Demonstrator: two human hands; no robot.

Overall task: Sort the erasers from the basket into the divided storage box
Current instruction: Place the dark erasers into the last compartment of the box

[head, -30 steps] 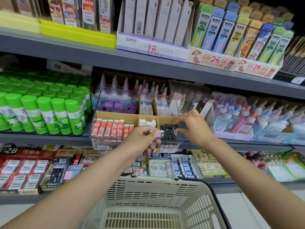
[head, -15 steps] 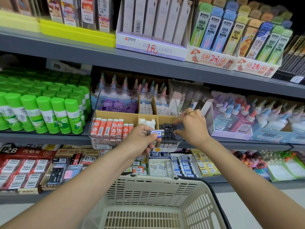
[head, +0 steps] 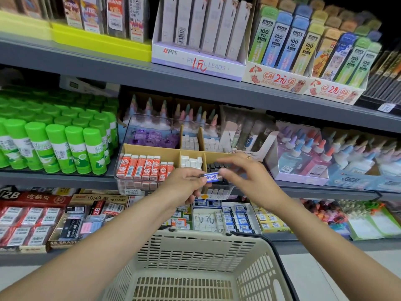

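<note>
1. the eraser [head: 213, 177] in play is a small one in a blue-and-white sleeve with a dark end; it's being held up in the air right in front of the divided storage box [head: 130, 185], about level with the box's front edge
2. left hand [head: 186, 183] has it pinched by the left end, fingers curled round it; right hand [head: 249, 177] is at the other end with thumb and forefinger curled in toward it; honestly can't tell if those fingertips actually touch the eraser or just sit beside it
3. the box is clear plastic with brown cardboard dividers, sitting on the middle shelf; front left compartment has a row of orange-sleeved erasers [head: 144, 167] standing upright; front middle has little white erasers [head: 192, 161]; front right, behind the hands, holds dark erasers [head: 213, 165]; back row has something purple [head: 152, 137] on the left and more white blocks beside it
4. below all this, close to the person, is a cream plastic basket [head: 195, 253] with slotted walls; both forearms reach over it
5. around the box: green glue sticks [head: 73, 146] to the left; pastel-capped glue bottles [head: 303, 157] to the right; pencil lead boxes [head: 199, 61] on the shelf above; packs of erasers on the shelf below
</note>
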